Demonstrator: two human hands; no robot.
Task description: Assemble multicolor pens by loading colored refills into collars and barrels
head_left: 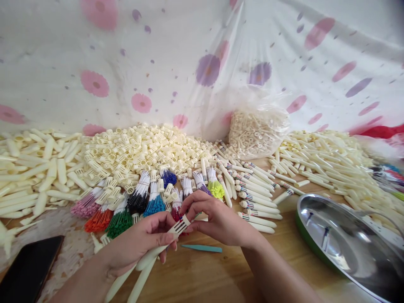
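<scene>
My left hand is closed around a cream multicolour pen with a slotted upper part, tilted up to the right. Dark and coloured refills show through its slots. More cream pen barrels stick out below that palm. My right hand pinches at the slotted end of the same pen; a thin greenish bit shows by its fingers, too small to name. Just below the hands lies a teal flat strip, like tweezers. Behind them stand bundles of refills with coloured ends, among them blue, green and black.
Slotted cream collars form a heap at the back. Barrels pile up at right, tapered ones at left. Filled pens lie in a row. A clear bag, a metal pan and a phone surround the work area.
</scene>
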